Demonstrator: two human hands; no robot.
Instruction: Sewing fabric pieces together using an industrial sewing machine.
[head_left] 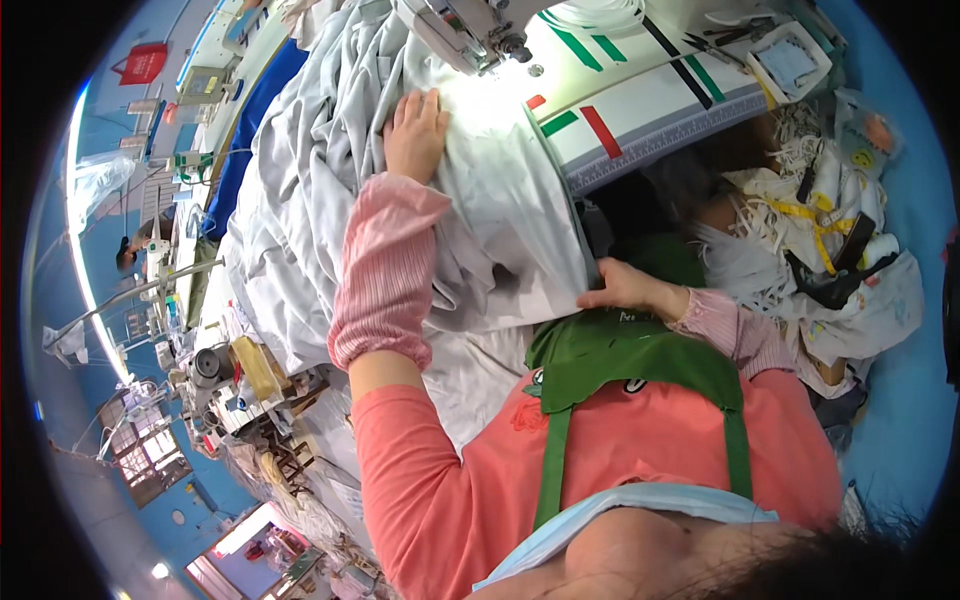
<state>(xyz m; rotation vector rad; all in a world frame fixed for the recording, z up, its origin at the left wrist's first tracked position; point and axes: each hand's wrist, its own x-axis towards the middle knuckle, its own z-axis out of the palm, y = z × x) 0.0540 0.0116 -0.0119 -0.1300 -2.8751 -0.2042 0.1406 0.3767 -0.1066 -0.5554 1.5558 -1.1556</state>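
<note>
A large piece of light grey fabric (500, 225) lies over the sewing table and hangs down to my lap, bunched in folds on the left. My left hand (415, 137) lies flat on it, fingers stretched toward the machine. Near my lap my right hand (635, 288) has the near corner of the fabric between thumb and fingers; the fingertips are partly hidden. Beyond my left hand stands the sewing machine (455, 35), its lit needle area just above the fabric's far edge.
The white table top (640, 100) bears coloured tape strips and a ruler strip (670, 135) along its front edge. A white tray (790, 62) and metal tools sit at its far right. Scraps, thread spools and a yellow tape measure (815, 228) pile up at right. More machines stand at left.
</note>
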